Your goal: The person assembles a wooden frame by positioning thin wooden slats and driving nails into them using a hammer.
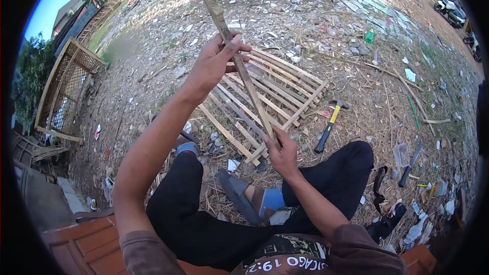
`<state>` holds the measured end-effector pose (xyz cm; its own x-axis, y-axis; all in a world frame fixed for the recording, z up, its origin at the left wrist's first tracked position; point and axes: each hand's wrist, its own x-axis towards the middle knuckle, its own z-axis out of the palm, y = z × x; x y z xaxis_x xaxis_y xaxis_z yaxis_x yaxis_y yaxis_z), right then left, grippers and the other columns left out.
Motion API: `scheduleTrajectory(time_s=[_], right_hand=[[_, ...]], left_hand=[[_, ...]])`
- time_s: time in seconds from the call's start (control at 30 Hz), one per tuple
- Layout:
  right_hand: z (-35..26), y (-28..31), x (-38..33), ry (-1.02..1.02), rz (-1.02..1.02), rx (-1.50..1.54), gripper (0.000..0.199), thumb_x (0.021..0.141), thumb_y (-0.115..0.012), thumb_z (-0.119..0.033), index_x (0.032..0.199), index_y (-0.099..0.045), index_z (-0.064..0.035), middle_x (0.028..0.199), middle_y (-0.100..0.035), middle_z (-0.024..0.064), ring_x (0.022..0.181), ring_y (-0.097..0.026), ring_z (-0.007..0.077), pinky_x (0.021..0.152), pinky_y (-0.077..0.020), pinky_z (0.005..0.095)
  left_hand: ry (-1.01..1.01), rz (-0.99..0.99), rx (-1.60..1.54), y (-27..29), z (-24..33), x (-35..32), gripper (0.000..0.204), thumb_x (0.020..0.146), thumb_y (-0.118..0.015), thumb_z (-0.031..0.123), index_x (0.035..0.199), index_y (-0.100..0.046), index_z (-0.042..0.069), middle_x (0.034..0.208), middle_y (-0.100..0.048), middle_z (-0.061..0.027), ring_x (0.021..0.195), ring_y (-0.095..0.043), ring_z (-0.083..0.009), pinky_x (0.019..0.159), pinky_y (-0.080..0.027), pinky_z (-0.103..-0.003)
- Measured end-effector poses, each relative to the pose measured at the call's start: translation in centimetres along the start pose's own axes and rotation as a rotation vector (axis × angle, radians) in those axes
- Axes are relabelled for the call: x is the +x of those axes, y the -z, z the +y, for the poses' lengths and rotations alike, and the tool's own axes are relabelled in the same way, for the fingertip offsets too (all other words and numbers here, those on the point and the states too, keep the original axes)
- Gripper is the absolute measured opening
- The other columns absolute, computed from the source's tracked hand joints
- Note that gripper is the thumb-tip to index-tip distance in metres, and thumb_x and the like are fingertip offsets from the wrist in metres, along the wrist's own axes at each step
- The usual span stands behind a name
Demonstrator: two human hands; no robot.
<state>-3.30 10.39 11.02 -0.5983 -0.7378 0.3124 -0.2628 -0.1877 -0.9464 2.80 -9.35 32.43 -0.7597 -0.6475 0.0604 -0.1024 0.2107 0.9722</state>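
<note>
A long, narrow bamboo slat (249,84) slants across the middle, running from the top edge down toward my lap. My left hand (216,63) is closed around its upper part, fingers behind and thumb along the front. Its lower end is pinched in my right hand (283,154), above the space between my knees. Beyond that, a frame of pale slats (303,107) lies flat on the ground, its several parallel strips joined by a crosspiece. The slat and my left hand hide part of it. Right of the frame lies a hammer (330,126) with a yellow and black handle.
A long knife (410,165) lies by a clear plastic container (401,155) at the right, near a black strap (379,186). Rubble and litter cover the ground. A lattice panel (69,91) stands left; a green bottle (369,35) and parked motorbikes (451,12) are farther off.
</note>
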Motion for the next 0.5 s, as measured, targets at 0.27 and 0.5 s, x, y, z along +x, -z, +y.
scheduleTrajectory(time_s=[0.27, 0.5], right_hand=[[4.0, 0.4, -1.6, -0.203, -0.301, -0.078, 0.042, 0.088, -0.077, -0.018, 0.121, -0.062, 0.0044, 0.098, -0.07, 0.0127, 0.09, -0.063, 0.0144, 0.081, -0.0504, 0.0297], [8.4, 4.5, -4.6, -0.425, -0.338, 0.003, 0.038, 0.09, -0.074, -0.012, 0.124, -0.064, 0.0014, 0.082, -0.062, 0.0012, 0.072, -0.053, 0.0063, 0.066, -0.0455, 0.0246]], left_hand=[[0.078, 0.267, -0.122, 5.7, -6.6, -3.4, 0.031, 0.107, -0.048, 0.025, 0.128, -0.05, 0.003, 0.112, -0.065, -0.0104, 0.099, -0.069, -0.0221, 0.083, -0.06, -0.036], [0.175, 0.395, -0.203, 7.0, -11.2, -4.7, 0.026, 0.107, -0.047, 0.023, 0.122, -0.05, 0.003, 0.113, -0.065, -0.0134, 0.1, -0.069, -0.0229, 0.082, -0.06, -0.036]])
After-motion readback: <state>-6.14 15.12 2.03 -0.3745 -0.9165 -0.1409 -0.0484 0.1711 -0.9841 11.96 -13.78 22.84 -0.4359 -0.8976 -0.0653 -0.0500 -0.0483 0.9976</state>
